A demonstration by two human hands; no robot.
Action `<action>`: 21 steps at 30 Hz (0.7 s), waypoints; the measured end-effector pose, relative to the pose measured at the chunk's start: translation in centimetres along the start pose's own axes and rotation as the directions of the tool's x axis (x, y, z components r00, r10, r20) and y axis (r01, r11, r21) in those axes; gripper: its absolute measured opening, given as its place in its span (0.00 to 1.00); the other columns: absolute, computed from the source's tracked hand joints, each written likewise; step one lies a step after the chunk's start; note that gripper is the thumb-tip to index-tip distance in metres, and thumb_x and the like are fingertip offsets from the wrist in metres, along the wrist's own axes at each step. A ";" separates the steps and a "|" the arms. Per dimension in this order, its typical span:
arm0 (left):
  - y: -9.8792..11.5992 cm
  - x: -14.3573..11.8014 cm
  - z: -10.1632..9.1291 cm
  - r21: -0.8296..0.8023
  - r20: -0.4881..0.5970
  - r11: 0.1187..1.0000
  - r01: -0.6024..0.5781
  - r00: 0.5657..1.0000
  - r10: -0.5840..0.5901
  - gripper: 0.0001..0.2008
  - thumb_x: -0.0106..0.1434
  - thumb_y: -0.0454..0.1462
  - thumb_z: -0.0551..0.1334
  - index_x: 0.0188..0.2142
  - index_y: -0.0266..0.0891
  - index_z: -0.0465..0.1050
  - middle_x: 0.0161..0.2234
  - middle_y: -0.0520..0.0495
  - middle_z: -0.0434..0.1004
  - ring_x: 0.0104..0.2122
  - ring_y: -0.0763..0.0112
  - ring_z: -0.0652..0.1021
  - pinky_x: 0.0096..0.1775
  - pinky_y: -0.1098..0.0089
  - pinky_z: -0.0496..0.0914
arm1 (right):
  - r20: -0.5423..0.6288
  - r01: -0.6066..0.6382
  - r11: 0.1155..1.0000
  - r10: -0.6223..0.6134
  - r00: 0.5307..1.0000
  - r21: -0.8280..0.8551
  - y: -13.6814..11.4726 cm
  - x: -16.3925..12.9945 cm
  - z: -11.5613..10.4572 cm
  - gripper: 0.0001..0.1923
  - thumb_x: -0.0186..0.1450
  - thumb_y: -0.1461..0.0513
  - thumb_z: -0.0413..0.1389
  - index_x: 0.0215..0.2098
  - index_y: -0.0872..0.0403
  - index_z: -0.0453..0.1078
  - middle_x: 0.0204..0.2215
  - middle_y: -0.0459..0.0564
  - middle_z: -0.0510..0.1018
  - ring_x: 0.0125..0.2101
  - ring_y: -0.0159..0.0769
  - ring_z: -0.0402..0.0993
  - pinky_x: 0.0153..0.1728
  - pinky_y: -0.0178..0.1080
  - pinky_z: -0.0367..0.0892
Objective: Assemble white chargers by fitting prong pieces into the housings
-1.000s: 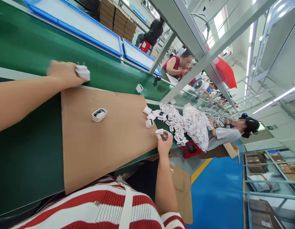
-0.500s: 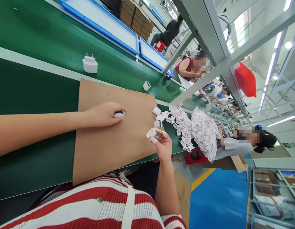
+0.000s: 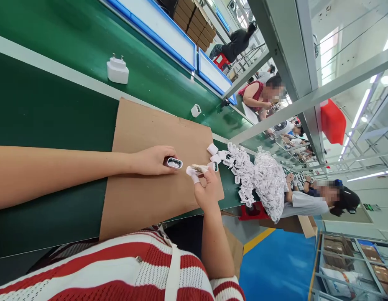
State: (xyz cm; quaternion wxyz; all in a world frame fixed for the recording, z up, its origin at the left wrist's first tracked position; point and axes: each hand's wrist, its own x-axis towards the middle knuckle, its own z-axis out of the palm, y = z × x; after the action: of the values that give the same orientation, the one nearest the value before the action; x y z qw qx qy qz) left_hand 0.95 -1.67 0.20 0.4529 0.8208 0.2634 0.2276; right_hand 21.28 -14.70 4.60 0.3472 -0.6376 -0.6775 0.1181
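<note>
My left hand (image 3: 153, 160) is closed around a white charger housing (image 3: 174, 163) above the cardboard sheet (image 3: 144, 200). The housing's open end faces right and shows something dark inside. Close to that end, my right hand (image 3: 208, 190), with white covers on its fingertips, pinches a small white plastic piece (image 3: 190, 170). Its exact shape is partly hidden by the fingers. Behind the right hand, a few white housings (image 3: 212, 149) lie at the cardboard's right edge. Beyond them spreads a heap of small white plastic parts (image 3: 242, 167).
A clear bag (image 3: 269, 179) bulges with white parts beside the heap. On the green belt (image 3: 156, 90) stand a white plug adapter (image 3: 118, 71) and a small white housing (image 3: 196, 110). A metal frame post (image 3: 244, 136) rises at the right. A co-worker (image 3: 307, 204) sits farther along.
My left hand has moved right with the housing, turning its open end into fuller view. My right hand has come slightly left, so the two parts are closer. The view has shifted somewhat.
</note>
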 end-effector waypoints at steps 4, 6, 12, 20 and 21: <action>0.0 0.0 0.0 -0.023 -0.016 0.999 -0.025 1.000 0.025 0.20 0.58 0.54 0.63 0.34 0.39 0.75 0.34 0.46 0.75 0.33 0.64 0.76 0.36 0.67 0.69 | 0.069 0.111 0.988 -0.104 0.992 -0.106 -2.1 2.0 1.3 0.22 0.59 0.72 0.51 0.47 0.51 0.75 0.41 0.50 0.77 0.44 0.38 0.74 0.48 0.40 0.73; -0.2 0.0 0.1 -0.026 -0.025 0.999 -0.046 0.999 0.045 0.19 0.58 0.53 0.63 0.31 0.38 0.74 0.34 0.46 0.74 0.33 0.64 0.75 0.36 0.67 0.68 | 0.110 0.144 0.972 -0.125 0.986 -0.186 -2.5 2.6 2.0 0.20 0.57 0.73 0.51 0.42 0.51 0.74 0.40 0.50 0.75 0.44 0.40 0.72 0.46 0.41 0.72; -0.7 0.1 0.4 -0.051 -0.036 0.999 -0.017 0.999 0.015 0.17 0.55 0.51 0.64 0.29 0.39 0.73 0.34 0.46 0.74 0.34 0.63 0.76 0.35 0.67 0.67 | 0.231 0.281 0.896 -0.210 0.950 -0.344 -3.2 3.4 2.8 0.18 0.55 0.75 0.50 0.37 0.52 0.72 0.36 0.52 0.72 0.40 0.42 0.68 0.39 0.40 0.68; -0.5 0.1 0.3 -0.028 -0.050 1.000 -0.007 0.999 0.006 0.19 0.55 0.52 0.64 0.28 0.38 0.74 0.33 0.47 0.73 0.32 0.64 0.75 0.34 0.67 0.66 | 0.329 0.307 0.825 -0.157 0.931 -0.474 -3.6 4.4 2.6 0.15 0.55 0.75 0.51 0.31 0.52 0.71 0.31 0.49 0.70 0.34 0.39 0.64 0.33 0.38 0.60; -0.5 0.1 0.3 -0.029 -0.052 1.000 -0.008 0.999 0.007 0.19 0.55 0.53 0.64 0.28 0.38 0.74 0.32 0.47 0.73 0.32 0.64 0.75 0.34 0.67 0.66 | 0.319 0.293 0.827 -0.147 0.936 -0.479 -3.6 4.4 2.7 0.14 0.55 0.75 0.52 0.31 0.52 0.71 0.31 0.48 0.70 0.34 0.38 0.64 0.33 0.37 0.60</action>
State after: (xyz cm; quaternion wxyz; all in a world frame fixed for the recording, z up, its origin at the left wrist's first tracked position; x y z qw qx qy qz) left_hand 1.11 -1.52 -0.33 0.4568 0.8090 0.2686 0.2543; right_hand 17.03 -10.33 6.15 0.0784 -0.6024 -0.7939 -0.0251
